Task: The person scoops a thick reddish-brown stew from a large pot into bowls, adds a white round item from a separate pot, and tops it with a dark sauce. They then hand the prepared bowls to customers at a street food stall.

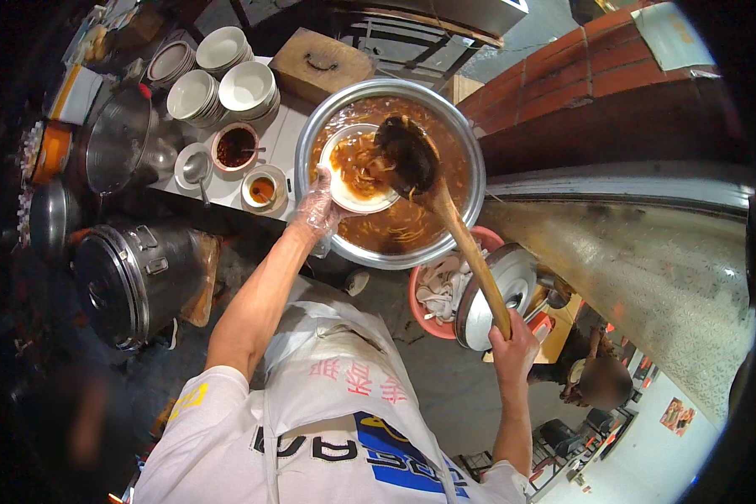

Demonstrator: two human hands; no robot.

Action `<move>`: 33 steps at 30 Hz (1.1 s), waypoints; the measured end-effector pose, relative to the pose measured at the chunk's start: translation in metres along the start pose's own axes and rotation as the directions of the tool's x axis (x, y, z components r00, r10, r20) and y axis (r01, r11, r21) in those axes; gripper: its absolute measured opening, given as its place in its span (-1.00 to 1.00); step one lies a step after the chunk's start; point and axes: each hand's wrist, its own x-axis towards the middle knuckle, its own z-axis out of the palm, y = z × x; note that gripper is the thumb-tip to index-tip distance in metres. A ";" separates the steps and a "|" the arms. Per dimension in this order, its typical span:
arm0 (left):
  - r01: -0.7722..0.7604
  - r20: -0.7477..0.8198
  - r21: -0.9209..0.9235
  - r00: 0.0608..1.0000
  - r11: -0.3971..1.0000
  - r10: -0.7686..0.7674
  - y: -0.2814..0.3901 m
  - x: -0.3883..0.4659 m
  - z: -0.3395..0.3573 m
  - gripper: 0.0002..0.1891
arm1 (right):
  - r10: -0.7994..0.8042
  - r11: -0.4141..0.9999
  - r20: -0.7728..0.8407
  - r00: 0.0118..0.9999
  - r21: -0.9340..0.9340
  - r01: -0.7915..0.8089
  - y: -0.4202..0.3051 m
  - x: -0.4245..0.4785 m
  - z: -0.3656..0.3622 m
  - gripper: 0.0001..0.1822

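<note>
My left hand (320, 205), in a clear plastic glove, holds a white bowl (366, 205) by its rim over a large metal pot (472, 214). Brown soup with noodle-like strands lies in the bowl. My right hand (514, 349), ungloved, grips the end of a long wooden ladle (463, 233). The ladle's dark scoop is tilted over the bowl's right edge, touching or very near it. More of the brown soup (390, 234) with yellowish strands fills the pot.
Left of the pot are stacked white bowls (247, 85), a bowl of chili sauce (234, 148), a small sauce bowl (261, 189) and a wooden box (318, 63). Below right stand a red basin (425, 315) and a metal lid (504, 283). A lidded metal pot (113, 286) is at left; a person sits far right.
</note>
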 end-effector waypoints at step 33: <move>-0.126 -0.072 0.019 0.989 0.992 0.127 0.036 -0.020 -0.016 0.01 | 0.250 0.958 0.131 0.959 -0.181 -0.225 0.033 -0.018 0.062 -0.67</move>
